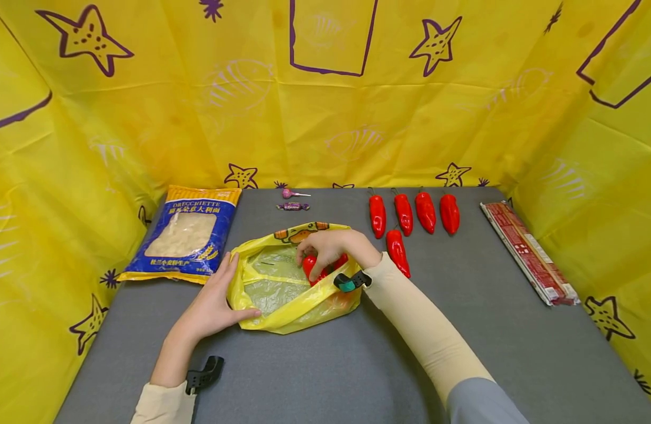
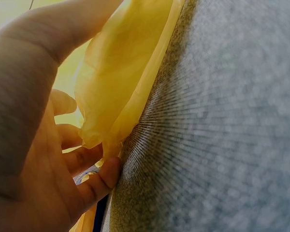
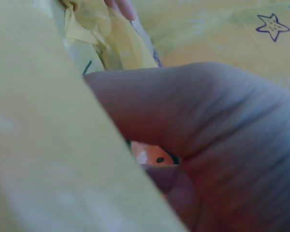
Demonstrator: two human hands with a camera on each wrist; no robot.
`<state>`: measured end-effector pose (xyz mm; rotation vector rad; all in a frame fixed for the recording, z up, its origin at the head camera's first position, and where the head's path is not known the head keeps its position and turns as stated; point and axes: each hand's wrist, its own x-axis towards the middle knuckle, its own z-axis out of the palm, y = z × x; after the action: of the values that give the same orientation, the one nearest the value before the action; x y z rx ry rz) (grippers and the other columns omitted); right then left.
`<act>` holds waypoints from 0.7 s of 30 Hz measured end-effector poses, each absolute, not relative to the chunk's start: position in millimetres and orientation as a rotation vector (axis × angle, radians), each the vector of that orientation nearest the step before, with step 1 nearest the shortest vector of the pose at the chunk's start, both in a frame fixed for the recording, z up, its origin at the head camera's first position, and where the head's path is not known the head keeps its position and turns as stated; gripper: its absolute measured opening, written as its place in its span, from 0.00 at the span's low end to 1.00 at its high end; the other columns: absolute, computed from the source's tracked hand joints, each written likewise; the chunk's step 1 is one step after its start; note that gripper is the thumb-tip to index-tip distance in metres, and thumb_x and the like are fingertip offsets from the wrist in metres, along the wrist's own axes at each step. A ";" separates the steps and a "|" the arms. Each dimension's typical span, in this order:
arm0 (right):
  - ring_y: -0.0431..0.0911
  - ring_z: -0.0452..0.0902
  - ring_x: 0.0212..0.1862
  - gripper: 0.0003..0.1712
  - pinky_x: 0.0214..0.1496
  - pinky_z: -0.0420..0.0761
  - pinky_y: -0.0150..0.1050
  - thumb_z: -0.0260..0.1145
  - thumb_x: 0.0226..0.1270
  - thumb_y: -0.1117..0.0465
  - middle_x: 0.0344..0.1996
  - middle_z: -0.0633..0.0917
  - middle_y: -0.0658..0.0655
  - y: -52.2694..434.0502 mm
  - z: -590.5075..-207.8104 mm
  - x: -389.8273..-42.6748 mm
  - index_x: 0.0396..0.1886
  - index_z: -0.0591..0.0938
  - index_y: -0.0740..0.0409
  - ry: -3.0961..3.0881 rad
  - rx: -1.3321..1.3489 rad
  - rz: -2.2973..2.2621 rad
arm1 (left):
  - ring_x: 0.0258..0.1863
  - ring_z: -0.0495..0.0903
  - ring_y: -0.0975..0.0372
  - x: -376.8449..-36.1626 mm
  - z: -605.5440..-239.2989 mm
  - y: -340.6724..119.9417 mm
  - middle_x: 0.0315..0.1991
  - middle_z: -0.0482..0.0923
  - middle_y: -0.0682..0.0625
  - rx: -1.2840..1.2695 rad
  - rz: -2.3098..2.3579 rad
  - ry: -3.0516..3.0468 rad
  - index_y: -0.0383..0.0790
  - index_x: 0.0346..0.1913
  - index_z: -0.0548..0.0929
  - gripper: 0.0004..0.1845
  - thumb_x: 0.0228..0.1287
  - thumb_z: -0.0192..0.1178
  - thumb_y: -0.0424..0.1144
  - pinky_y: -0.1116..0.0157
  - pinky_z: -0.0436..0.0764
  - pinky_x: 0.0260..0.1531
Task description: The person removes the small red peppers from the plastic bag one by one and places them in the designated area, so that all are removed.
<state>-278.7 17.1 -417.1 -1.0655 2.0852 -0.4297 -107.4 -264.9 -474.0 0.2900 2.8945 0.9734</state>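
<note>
A yellow plastic bag [image 1: 299, 312] lies on the table with its mouth spread toward me. My left hand [image 1: 214, 300] holds its left end, the thumb over the near rim and the fingers along the outer side; the left wrist view shows those fingers [image 2: 111, 171] loosely bent against the yellow film. Inside the mouth, my right hand [image 1: 333, 247] grips a glossy red pepper [image 1: 308, 265] between thumb and fingers. More red [image 1: 340, 261] shows beside that hand. In the right wrist view, the bag's wall [image 3: 63, 159] covers most of the right hand's fingers.
Several red peppers [image 1: 402, 213] lie behind and right of the bag. A blue pasta pack [image 1: 185, 235] is at left. A lollipop [image 1: 288, 193] and a purple wrapped candy [image 1: 292, 206] lie at the back. A long red packet [image 1: 529, 253] lies right. Yellow cloth [image 1: 325, 118] surrounds the table.
</note>
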 end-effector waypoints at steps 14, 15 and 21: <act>0.47 0.73 0.53 0.25 0.61 0.76 0.40 0.69 0.70 0.63 0.61 0.83 0.54 18.6 -425.9 -276.1 0.66 0.83 0.55 2.268 -1.309 -0.544 | 0.80 0.45 0.26 -106.9 -472.2 -264.3 0.85 0.35 0.29 0.288 0.978 2.886 0.35 0.87 0.41 0.74 0.52 0.81 0.62 0.26 0.54 0.73; 0.47 0.73 0.54 0.25 0.61 0.76 0.40 0.68 0.69 0.64 0.61 0.83 0.55 19.3 -426.2 -276.1 0.66 0.83 0.55 2.283 -1.319 -0.563 | 0.80 0.46 0.26 -107.0 -472.2 -264.2 0.85 0.35 0.29 0.288 0.978 2.887 0.35 0.87 0.41 0.74 0.52 0.81 0.63 0.26 0.54 0.73; 0.49 0.75 0.52 0.26 0.57 0.76 0.37 0.67 0.67 0.64 0.63 0.82 0.58 25.1 -426.0 -275.5 0.66 0.84 0.57 2.320 -1.368 -0.720 | 0.80 0.45 0.27 -107.5 -472.7 -263.7 0.86 0.35 0.30 0.291 0.984 2.885 0.34 0.86 0.42 0.74 0.52 0.81 0.63 0.26 0.54 0.73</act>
<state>-275.5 25.1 -426.0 -1.3678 2.3195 -0.7197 -107.5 -263.7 -472.7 0.2906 2.8852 0.9844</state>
